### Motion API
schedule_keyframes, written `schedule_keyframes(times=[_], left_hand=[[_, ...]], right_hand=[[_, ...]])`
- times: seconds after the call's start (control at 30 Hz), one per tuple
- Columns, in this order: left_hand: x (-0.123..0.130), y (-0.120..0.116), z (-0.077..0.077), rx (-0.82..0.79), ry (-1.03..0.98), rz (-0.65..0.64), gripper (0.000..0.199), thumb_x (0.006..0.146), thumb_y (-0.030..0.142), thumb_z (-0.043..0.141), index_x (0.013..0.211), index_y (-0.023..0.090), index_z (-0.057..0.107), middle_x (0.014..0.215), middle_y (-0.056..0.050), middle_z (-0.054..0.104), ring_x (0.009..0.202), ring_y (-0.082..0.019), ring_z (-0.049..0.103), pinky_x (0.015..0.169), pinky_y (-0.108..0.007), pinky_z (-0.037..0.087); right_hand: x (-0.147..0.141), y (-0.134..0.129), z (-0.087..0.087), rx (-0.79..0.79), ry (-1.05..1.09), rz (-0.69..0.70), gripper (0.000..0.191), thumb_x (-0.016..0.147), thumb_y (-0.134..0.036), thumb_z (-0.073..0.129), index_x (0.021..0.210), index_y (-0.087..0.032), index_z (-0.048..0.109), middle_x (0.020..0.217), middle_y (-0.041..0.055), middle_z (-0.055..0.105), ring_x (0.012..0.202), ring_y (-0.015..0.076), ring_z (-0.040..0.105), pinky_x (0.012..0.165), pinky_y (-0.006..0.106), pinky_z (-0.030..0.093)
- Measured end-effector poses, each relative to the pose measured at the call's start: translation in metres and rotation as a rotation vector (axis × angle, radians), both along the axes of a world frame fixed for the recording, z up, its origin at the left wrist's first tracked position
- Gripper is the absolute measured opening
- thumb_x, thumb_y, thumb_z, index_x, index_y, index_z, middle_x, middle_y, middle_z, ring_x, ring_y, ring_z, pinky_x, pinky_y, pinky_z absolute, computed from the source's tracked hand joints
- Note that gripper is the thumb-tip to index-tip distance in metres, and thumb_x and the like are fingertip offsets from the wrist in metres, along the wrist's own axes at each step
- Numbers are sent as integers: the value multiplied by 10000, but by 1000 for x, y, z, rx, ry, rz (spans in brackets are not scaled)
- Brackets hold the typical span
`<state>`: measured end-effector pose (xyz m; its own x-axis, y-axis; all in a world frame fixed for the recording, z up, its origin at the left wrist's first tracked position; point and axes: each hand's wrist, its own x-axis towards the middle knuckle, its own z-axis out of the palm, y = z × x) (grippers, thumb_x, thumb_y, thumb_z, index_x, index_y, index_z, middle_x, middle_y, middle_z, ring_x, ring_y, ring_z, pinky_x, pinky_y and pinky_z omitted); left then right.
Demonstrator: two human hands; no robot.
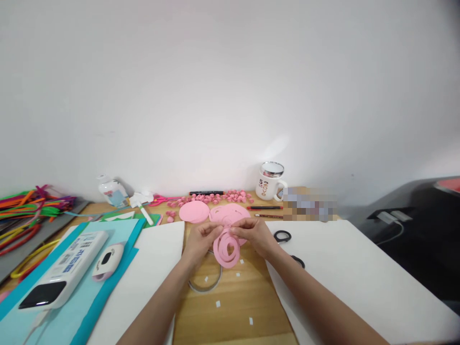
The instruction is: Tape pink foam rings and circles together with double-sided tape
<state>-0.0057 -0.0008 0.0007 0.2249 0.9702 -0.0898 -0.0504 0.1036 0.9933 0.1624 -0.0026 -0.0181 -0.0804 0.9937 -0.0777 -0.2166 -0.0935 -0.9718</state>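
Observation:
Between my two hands hangs a pink paper spiral (227, 258), its cut coils dangling over the wooden table. My left hand (201, 239) pinches its upper edge from the left with thumb and finger. From the other side, my right hand (256, 233) pinches the same upper edge, the fingertips of both hands almost meeting. Just behind lie more pink paper spirals (235, 209) and a stack of pink paper circles (194, 211). Several small rolled pink paper flowers (237, 195) sit farther back. A roll of tape (206, 289) lies below my left hand.
White paper sheets (154, 268) flank the wooden table (233, 330), where small white bits are scattered. Black-handled scissors (282, 235) lie at right, partly hidden. A mug (269, 182) stands at the back. On the left are a white power bank (68, 268), a bottle (112, 191) and pipe cleaners (32, 211).

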Motion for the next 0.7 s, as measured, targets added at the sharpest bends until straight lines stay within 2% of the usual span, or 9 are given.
schedule_keyframes(times=[0.13,0.2,0.37,0.47,0.57,0.7], left_hand=[[-1,1,-2,33,62,-15,336,540,289,753,814,110,671,797,-83,699,680,-179,626,629,-264,474],[-2,2,-5,70,131,-6,307,562,279,728,808,105,670,780,-81,691,654,-169,613,598,-253,462],[-2,4,-9,183,314,27,148,609,247,648,681,118,650,554,-6,606,467,-103,501,434,-195,356],[0,4,-9,217,312,25,103,591,210,640,646,124,624,521,16,573,435,-84,468,415,-181,332],[1,3,-7,198,288,-8,140,600,238,650,676,124,622,537,15,585,404,-69,452,388,-171,312],[1,-1,-2,96,251,-82,255,672,367,617,737,121,632,512,2,606,312,-52,382,318,-168,244]], right_hand=[[1,2,-7,10,23,28,271,478,-320,781,648,-138,674,591,13,650,509,106,554,514,228,442],[1,3,-8,15,22,31,276,481,-318,782,659,-135,677,597,13,648,511,103,550,514,226,439],[1,3,-7,-16,69,37,297,450,-279,800,686,-150,674,610,3,651,524,105,560,541,238,448],[0,3,-6,-3,91,37,302,442,-262,804,691,-158,669,624,-1,655,551,113,576,575,250,456],[0,3,-6,1,69,25,268,447,-275,801,644,-151,668,592,-2,648,534,112,573,580,256,457],[0,2,-4,0,10,-15,252,460,-296,795,633,-152,682,590,7,657,536,121,575,591,267,457]])
